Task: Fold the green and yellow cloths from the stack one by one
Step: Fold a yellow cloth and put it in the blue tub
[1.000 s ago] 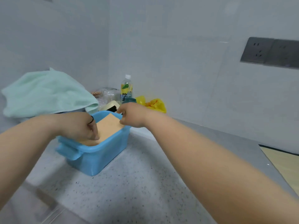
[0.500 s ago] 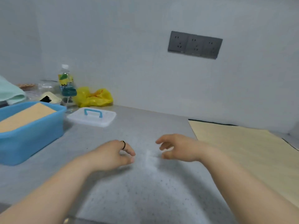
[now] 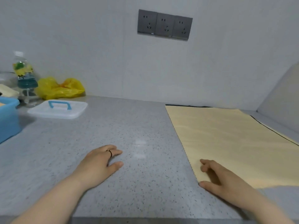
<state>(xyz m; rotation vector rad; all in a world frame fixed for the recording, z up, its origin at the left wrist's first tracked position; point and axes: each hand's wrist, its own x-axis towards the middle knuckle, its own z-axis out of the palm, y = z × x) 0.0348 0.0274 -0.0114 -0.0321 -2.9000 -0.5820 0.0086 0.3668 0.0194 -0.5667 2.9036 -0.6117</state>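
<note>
Right hand (image 3: 221, 180) lies open on the yellow cloth's (image 3: 234, 139) near corner, left hand (image 3: 98, 164) open on the bench (image 3: 129, 126): pinch only the top layer, then lift.

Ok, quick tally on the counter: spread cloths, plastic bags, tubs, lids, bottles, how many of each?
Yellow cloth, spread flat: 1
Yellow plastic bag: 1
Blue tub: 1
Clear lid with blue handle: 1
Drink bottle: 1
Total: 5
</note>
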